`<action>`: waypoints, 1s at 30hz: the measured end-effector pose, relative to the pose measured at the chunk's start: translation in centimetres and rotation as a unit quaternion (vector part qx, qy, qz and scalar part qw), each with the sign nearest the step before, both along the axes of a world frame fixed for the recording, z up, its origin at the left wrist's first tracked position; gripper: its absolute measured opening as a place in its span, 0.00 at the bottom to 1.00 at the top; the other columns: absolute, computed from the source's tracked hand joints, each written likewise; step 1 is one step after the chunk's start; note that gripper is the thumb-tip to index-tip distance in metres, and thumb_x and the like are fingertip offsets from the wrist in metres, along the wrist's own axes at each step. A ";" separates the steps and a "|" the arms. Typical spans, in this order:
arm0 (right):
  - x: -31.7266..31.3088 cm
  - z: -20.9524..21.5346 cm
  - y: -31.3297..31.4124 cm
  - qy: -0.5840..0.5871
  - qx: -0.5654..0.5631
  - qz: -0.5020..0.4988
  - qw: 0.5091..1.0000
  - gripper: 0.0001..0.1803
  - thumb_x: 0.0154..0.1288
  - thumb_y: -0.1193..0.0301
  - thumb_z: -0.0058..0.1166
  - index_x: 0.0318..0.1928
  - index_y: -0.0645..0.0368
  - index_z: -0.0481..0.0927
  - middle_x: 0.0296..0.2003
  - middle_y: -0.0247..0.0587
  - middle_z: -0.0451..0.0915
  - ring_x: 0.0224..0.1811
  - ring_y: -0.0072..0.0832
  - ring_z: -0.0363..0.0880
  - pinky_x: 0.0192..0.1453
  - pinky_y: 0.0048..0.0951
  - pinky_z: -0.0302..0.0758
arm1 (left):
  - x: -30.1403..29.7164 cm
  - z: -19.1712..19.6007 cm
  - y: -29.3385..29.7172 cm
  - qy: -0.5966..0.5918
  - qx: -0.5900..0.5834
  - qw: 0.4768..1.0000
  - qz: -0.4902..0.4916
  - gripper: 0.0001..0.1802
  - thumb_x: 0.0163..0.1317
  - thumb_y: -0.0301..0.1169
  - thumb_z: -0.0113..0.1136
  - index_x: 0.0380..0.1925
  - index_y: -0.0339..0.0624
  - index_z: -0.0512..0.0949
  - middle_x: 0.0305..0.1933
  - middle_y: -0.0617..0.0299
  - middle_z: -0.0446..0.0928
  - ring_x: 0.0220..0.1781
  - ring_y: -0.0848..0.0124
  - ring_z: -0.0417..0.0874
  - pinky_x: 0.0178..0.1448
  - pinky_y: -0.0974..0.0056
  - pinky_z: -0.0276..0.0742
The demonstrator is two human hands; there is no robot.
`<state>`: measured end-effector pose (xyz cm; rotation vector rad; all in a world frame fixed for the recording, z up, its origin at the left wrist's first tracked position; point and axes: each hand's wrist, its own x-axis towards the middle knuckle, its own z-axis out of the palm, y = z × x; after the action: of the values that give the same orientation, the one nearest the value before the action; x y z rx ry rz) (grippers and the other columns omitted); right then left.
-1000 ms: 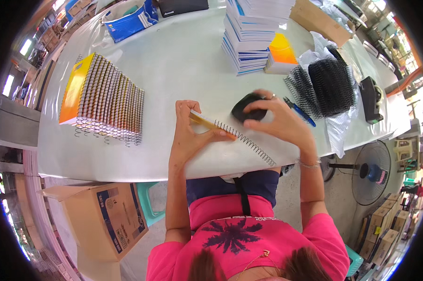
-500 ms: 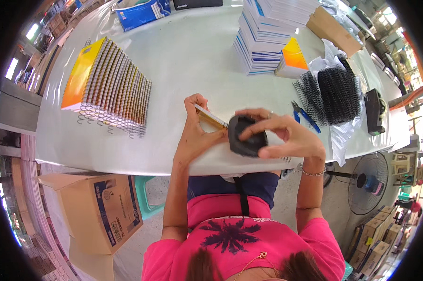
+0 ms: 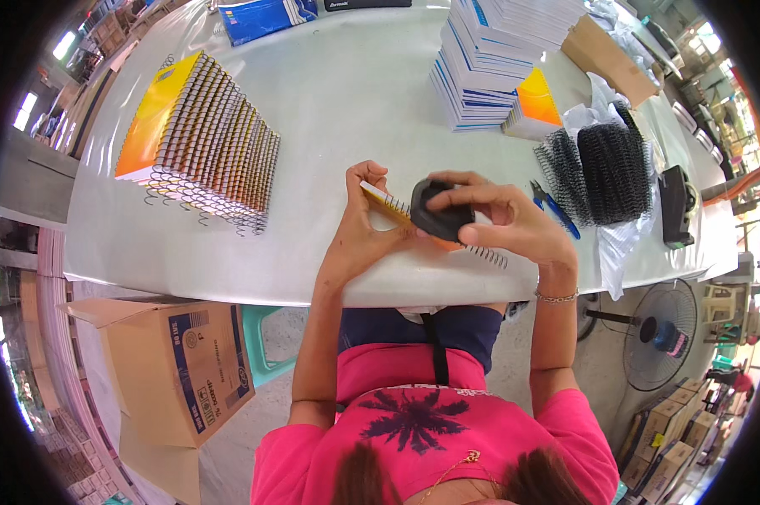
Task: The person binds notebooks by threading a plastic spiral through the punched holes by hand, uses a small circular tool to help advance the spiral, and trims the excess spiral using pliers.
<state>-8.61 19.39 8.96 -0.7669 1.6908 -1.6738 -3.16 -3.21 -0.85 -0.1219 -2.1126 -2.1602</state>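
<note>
My left hand (image 3: 365, 236) grips a thin book (image 3: 446, 243) with a yellow-orange cover, held on edge above the near side of the table. A dark wire coil (image 3: 488, 255) runs along the book's edge; its loose tail sticks out at the lower right, below my right hand. My right hand (image 3: 515, 223) is closed around a black, rounded, hollow-looking block (image 3: 425, 220), which rests against the coiled edge. That block hides the middle of the book. I cannot make out its exact kind.
Coil-bound yellow-orange books (image 3: 220, 139) stand stacked at the left. At the right are tall stacks of white-paged books (image 3: 481, 76), blue-handled pliers (image 3: 558, 210), a pile of black coils (image 3: 611, 172) and a black tape dispenser (image 3: 675, 206). A cardboard box (image 3: 157, 362) sits below the table's left edge.
More of the coil now shows along the book's upper edge, left of the black block. The block and my right hand have shifted slightly up, baring the coil's tail and some orange cover.
</note>
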 end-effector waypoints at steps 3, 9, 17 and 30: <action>0.1 1.0 0.3 0.099 0.083 0.037 0.991 0.27 0.58 0.63 0.70 0.56 0.64 0.83 0.67 0.51 0.69 0.70 0.38 0.66 0.75 0.35 0.57 | -0.2 1.1 0.1 0.012 -0.033 0.999 0.000 0.48 0.42 0.27 0.79 0.60 0.45 0.56 0.49 0.60 0.60 0.54 0.68 0.64 0.63 0.64 0.63; 0.0 1.0 -0.7 0.095 0.085 -0.007 0.992 0.26 0.58 0.65 0.70 0.56 0.63 0.83 0.67 0.52 0.70 0.69 0.37 0.67 0.75 0.35 0.58 | 0.3 0.7 0.2 -0.017 0.004 1.000 -0.020 0.48 0.41 0.26 0.78 0.60 0.45 0.57 0.48 0.61 0.60 0.54 0.69 0.64 0.62 0.64 0.64; -1.7 -2.1 -1.2 0.104 0.161 -0.071 0.979 0.21 0.63 0.65 0.66 0.56 0.57 0.83 0.67 0.51 0.68 0.69 0.39 0.68 0.71 0.36 0.66 | 0.7 2.0 0.7 -0.009 -0.036 0.999 -0.024 0.45 0.48 0.33 0.80 0.60 0.44 0.57 0.52 0.60 0.62 0.58 0.67 0.66 0.65 0.62 0.64; 4.8 -6.4 5.9 0.315 0.428 -0.517 0.672 0.18 0.62 0.63 0.64 0.50 0.56 0.79 0.49 0.49 0.73 0.56 0.47 0.69 0.61 0.46 0.65 | 2.5 1.0 5.4 0.018 0.017 0.988 0.152 0.17 0.77 0.35 0.50 0.60 0.42 0.64 0.46 0.64 0.65 0.48 0.76 0.65 0.58 0.69 0.62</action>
<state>-3.77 25.31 2.58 0.2549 3.4301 -0.8046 -0.61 2.19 0.10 0.1543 -1.9266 -1.9985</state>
